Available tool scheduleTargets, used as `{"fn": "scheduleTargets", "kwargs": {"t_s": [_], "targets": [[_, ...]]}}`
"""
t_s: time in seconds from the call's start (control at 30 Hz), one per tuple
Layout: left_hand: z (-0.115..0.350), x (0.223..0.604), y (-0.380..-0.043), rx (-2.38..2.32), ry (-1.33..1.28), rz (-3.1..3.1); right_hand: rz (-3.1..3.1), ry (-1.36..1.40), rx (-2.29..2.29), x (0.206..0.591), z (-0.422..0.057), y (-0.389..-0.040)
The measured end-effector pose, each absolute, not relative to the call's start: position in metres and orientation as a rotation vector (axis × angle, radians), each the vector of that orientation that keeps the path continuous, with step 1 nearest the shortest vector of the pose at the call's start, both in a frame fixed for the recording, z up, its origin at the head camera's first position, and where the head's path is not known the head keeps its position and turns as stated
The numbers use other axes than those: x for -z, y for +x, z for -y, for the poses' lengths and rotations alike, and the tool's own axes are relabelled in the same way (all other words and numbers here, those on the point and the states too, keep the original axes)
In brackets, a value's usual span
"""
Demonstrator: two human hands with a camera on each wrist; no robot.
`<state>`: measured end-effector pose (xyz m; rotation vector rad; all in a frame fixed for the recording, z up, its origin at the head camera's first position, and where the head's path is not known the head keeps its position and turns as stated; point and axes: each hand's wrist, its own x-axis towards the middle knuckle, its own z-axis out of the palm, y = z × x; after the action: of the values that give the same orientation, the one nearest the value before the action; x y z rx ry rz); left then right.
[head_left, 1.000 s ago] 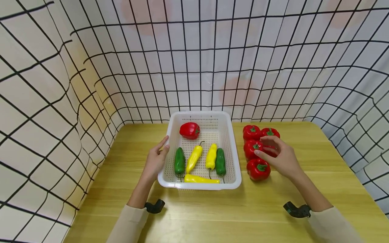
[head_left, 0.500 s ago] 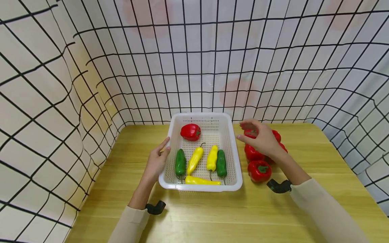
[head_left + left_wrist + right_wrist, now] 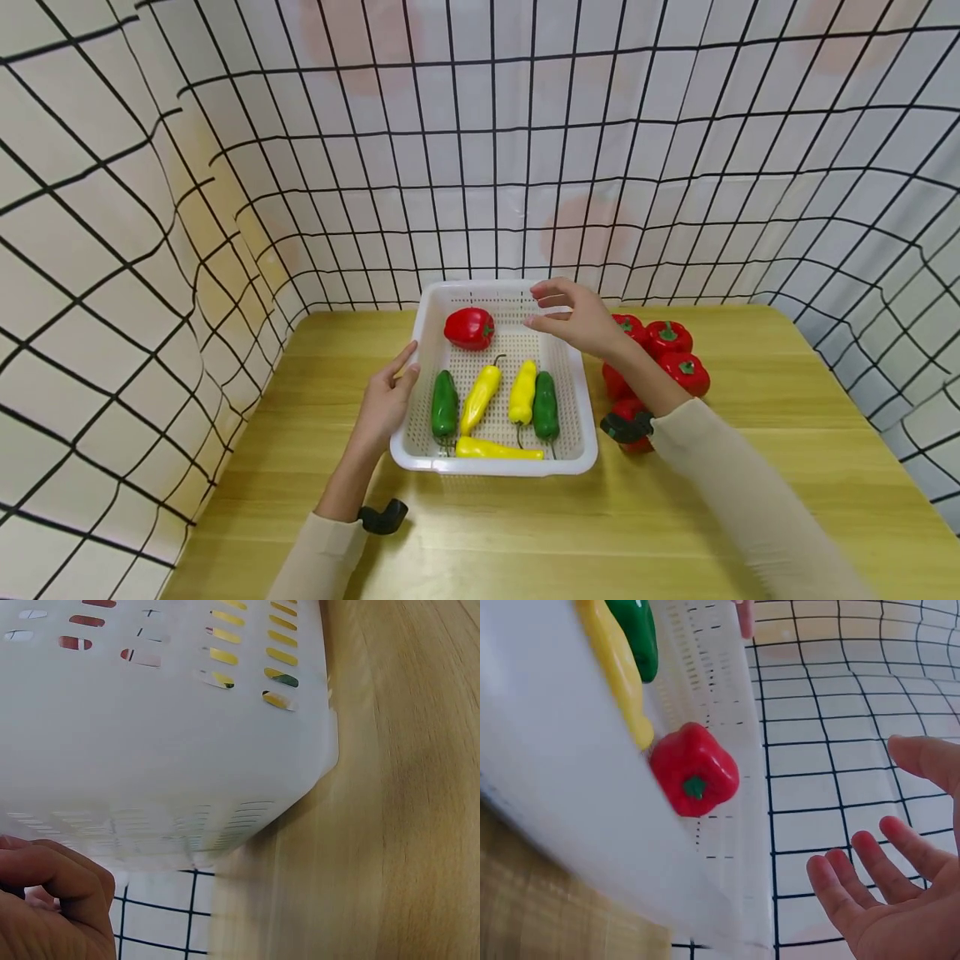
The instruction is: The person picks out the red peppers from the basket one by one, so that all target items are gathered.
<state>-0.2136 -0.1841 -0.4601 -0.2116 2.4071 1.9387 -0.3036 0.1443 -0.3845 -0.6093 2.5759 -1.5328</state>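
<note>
My left hand grips the left side of a white plastic basket, its thumb at the rim; in the left wrist view the curled fingers are beside the wall. Over the basket's back right part is my right hand, fingers spread with nothing between them. A red bell pepper lies on its side at the back left of the basket. Toward the front are yellow long peppers and two green peppers; one yellow pepper lies crosswise along the front wall.
Right of the basket, several red bell peppers cluster on the wooden table, partly hidden by my right forearm. White walls with a black grid enclose the table's back and sides.
My right hand has moved left, from the red bell peppers on the table to over the basket's back right part. My left hand stays at the basket's left side.
</note>
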Motion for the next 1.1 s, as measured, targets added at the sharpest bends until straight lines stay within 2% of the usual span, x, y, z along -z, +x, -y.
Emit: {"fn": "scheduleTargets", "kwargs": {"t_s": [0.6, 1.1], "targets": [[0.182, 0.459, -0.213, -1.957, -0.21, -2.406, -2.477, -0.592, 1.476, 0.39, -0.094, -0.336], [0.182, 0.462, -0.215, -1.971, -0.204, -2.426, -2.49, -0.433, 1.414, 0.424, -0.06, -0.357]]}}
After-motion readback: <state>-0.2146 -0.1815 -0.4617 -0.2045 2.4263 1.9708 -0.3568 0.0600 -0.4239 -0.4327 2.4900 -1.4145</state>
